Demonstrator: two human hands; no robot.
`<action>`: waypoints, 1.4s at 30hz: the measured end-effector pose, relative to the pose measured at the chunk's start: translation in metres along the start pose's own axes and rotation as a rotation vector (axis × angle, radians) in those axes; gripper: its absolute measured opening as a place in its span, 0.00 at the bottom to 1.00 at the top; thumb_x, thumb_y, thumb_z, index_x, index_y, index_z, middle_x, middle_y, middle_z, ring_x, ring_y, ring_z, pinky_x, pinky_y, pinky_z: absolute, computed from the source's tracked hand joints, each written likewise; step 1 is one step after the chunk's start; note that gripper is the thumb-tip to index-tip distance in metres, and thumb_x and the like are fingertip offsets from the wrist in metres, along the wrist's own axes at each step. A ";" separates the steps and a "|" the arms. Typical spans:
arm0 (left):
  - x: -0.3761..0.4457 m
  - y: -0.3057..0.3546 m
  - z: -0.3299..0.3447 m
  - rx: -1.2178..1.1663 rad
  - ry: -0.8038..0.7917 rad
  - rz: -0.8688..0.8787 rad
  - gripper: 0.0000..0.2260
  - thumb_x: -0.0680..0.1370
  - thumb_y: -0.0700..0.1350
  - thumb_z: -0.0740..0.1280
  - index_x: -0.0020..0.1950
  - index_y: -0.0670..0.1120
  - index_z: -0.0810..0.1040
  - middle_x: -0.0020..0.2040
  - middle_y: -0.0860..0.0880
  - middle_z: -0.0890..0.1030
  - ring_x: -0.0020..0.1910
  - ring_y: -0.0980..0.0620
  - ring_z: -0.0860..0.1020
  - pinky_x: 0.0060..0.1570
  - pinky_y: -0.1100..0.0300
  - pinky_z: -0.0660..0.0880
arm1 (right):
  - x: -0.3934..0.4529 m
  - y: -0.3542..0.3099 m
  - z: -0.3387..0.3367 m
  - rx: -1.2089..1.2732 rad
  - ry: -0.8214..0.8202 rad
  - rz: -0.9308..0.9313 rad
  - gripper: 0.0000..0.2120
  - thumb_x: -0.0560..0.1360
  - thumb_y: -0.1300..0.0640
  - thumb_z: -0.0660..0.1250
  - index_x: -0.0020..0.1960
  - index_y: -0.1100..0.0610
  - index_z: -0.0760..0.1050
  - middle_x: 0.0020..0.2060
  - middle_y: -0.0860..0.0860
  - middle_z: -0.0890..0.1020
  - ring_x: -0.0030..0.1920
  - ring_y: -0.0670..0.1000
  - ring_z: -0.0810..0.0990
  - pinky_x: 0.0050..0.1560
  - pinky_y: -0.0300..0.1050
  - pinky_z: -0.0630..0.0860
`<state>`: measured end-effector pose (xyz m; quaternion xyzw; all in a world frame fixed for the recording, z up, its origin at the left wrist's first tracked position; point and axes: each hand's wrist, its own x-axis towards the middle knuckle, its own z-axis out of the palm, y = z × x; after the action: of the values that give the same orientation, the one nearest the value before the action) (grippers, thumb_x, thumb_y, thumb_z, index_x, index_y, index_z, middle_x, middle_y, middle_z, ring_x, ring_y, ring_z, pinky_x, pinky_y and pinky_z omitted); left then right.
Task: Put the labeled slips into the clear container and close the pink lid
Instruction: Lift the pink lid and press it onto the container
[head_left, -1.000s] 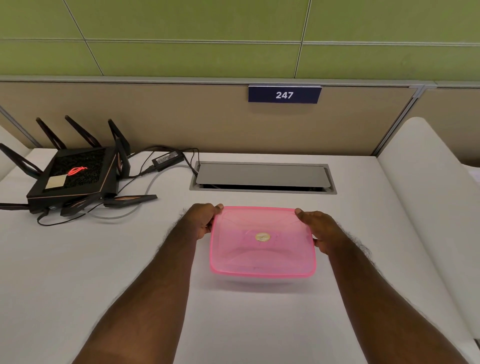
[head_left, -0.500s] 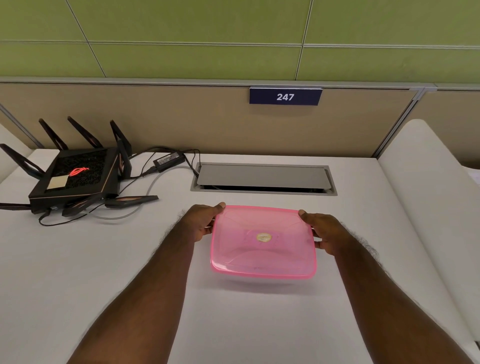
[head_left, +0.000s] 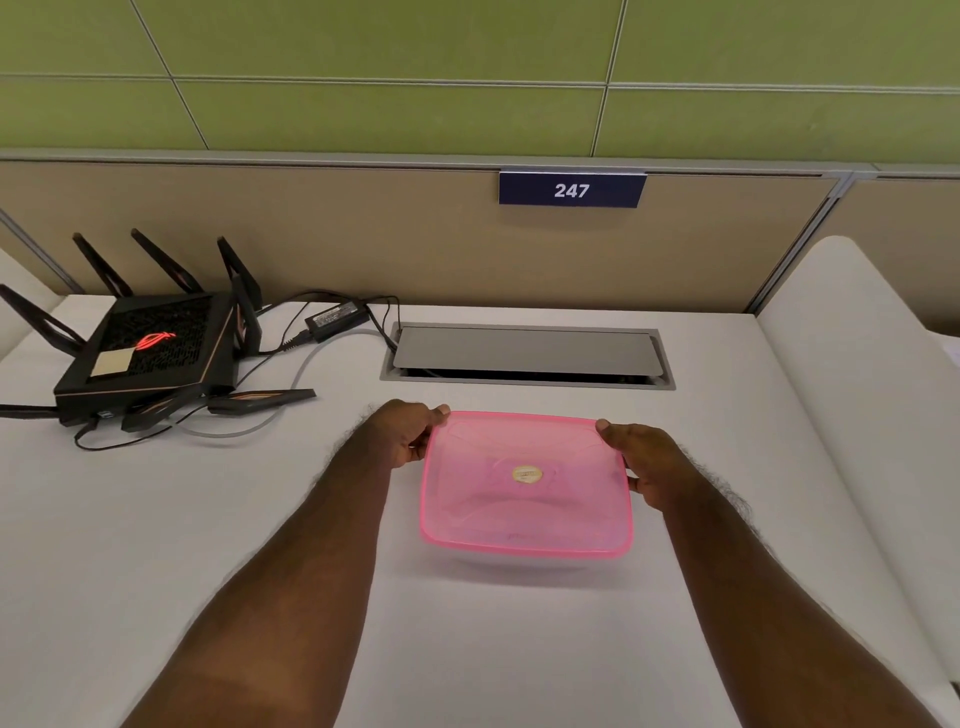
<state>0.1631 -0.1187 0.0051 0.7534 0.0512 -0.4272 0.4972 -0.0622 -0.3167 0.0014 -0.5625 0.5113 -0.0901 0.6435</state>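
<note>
While both hands grip the pink lid (head_left: 524, 483) at its far corners, the lid sits over the clear container (head_left: 519, 564), which rests on the white desk (head_left: 156, 519) in front of the person, near the grey cable hatch (head_left: 524, 353). The left hand (head_left: 405, 434) clamps the left far corner, thumb on top and fingers curled under the rim; the right hand (head_left: 644, 460) clamps the right edge in the same manner. No labeled slips are visible on the desk, and whether any lie under the tinted lid cannot be determined. The step in hand appears to be seating the lid. Align all four corners with the container rim before applying force. Press downward evenly at the far corners, then work along each side toward the near edge. Keep the container flat on the desk to prevent sliding. Uneven pressure is likely to leave one corner unlatched. Keep clear of the router (head_left: 150, 348) and its cables (head_left: 270, 358) at the left.
</note>
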 end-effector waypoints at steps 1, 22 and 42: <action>0.001 -0.001 0.000 -0.004 0.015 0.003 0.08 0.77 0.44 0.70 0.45 0.39 0.76 0.37 0.44 0.77 0.35 0.50 0.74 0.34 0.56 0.74 | 0.000 0.000 0.000 0.001 -0.004 -0.005 0.17 0.75 0.49 0.69 0.57 0.61 0.77 0.47 0.54 0.80 0.44 0.52 0.76 0.49 0.54 0.73; -0.009 -0.023 0.008 -0.060 0.092 0.129 0.13 0.76 0.52 0.69 0.44 0.42 0.79 0.42 0.42 0.81 0.40 0.44 0.77 0.49 0.50 0.78 | -0.015 0.011 0.001 -0.095 0.049 -0.109 0.17 0.74 0.40 0.66 0.48 0.54 0.81 0.49 0.56 0.83 0.49 0.59 0.80 0.48 0.56 0.79; -0.086 -0.104 -0.026 -0.244 -0.161 0.076 0.10 0.77 0.41 0.70 0.56 0.40 0.79 0.47 0.43 0.82 0.42 0.46 0.77 0.43 0.55 0.79 | -0.069 0.055 -0.031 -0.046 -0.125 0.047 0.15 0.76 0.50 0.68 0.59 0.57 0.75 0.54 0.56 0.82 0.53 0.58 0.82 0.47 0.51 0.80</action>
<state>0.0716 -0.0160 -0.0049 0.6519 0.0345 -0.4578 0.6034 -0.1428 -0.2690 -0.0001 -0.5696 0.4852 -0.0279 0.6628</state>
